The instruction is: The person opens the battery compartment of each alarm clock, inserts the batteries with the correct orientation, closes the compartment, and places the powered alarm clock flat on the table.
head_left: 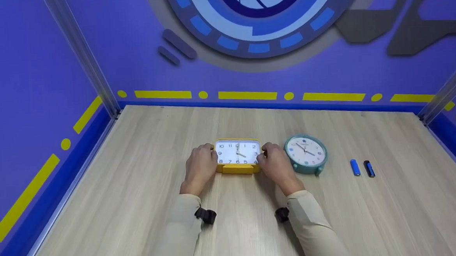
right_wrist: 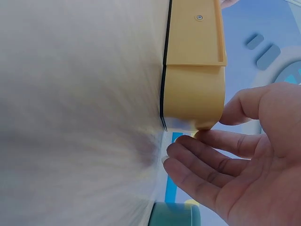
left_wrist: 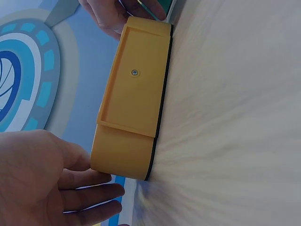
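Observation:
A yellow rectangular alarm clock (head_left: 237,154) lies face up at the middle of the table, its white dial toward the head camera. My left hand (head_left: 201,164) grips its left end, with the thumb at the front rim and the index finger against the side; the other fingers extend past it in the left wrist view. At the opposite end, my right hand (head_left: 277,164) pinches the clock between thumb and index finger. The right wrist view shows the clock's yellow side (right_wrist: 195,94) with its black back edge down by the tabletop.
Just right of the right hand lies a round teal alarm clock (head_left: 306,154), face up. Farther right are a blue battery (head_left: 355,167) and a black-and-blue battery (head_left: 369,168). A purple-blue panel (head_left: 248,76) stands behind the wooden table (head_left: 154,128), with side panels left and right.

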Demonstrator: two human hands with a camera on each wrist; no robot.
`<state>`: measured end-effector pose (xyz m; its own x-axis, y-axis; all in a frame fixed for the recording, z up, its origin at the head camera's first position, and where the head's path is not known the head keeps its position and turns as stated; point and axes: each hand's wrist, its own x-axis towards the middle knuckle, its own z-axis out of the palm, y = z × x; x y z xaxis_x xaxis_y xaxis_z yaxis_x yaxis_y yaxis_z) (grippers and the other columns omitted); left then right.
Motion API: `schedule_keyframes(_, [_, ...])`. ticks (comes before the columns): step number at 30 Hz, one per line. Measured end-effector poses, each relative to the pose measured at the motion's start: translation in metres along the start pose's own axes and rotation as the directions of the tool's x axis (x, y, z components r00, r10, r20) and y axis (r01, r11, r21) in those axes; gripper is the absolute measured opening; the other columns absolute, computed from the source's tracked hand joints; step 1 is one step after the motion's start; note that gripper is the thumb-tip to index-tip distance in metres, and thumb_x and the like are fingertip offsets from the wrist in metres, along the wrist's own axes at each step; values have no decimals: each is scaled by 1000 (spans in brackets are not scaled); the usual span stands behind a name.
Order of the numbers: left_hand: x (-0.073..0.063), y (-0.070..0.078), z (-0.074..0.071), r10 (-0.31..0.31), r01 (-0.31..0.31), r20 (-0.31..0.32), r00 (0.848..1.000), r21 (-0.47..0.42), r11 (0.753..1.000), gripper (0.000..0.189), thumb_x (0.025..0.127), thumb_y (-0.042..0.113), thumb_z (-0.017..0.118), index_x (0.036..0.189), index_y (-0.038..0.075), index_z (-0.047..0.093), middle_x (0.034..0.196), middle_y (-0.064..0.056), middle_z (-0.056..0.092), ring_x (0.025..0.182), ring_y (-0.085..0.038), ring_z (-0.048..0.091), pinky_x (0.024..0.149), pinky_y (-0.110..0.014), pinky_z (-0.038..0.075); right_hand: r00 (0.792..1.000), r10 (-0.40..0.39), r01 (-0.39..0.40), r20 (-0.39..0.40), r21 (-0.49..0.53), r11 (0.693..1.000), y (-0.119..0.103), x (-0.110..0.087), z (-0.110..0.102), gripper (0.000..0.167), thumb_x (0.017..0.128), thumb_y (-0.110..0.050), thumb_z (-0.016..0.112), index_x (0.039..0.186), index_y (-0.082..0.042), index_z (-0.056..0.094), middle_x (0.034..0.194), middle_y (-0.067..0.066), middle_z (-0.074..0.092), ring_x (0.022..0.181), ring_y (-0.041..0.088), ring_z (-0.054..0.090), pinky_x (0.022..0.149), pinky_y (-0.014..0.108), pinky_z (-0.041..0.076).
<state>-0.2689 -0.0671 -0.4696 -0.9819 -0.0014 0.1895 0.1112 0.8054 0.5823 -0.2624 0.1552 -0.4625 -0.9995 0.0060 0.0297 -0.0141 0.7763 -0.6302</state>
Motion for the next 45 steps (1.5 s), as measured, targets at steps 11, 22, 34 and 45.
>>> schedule_keyframes(11, [-6,4,-3,4,-4,11,1000,45,999,20,104,10,62,114,-4,72,104,-14,71,100,-31,66,87,-48,55,999,35,-35,28,-7,999,-3,-9,-3,33,102,-14,66,130,3,63,118,16,64,101,28,60,92,41,54])
schedule_keyframes(22, [-18,9,-4,62,-62,6,998,136,989,17,103,11,64,105,-4,72,97,-13,69,94,-31,64,82,-46,55,999,40,-38,31,-66,997,-8,-18,-6,27,101,-14,68,123,2,65,108,13,64,93,26,60,79,36,53])
schedule_keyframes(34, [-35,9,-6,139,-130,-23,990,233,964,18,101,13,71,102,-5,73,94,-15,71,92,-32,67,80,-46,57,999,22,-18,31,-140,990,-9,-26,-4,24,98,-13,70,117,1,67,102,11,63,89,25,59,75,36,51])
schedule_keyframes(45, [-45,4,-9,158,-152,-18,987,186,971,17,101,13,69,102,-3,73,94,-12,70,90,-30,65,80,-46,55,999,-17,22,36,-167,986,-6,-40,-6,24,97,-15,71,116,-1,67,100,9,61,86,24,58,71,35,49])
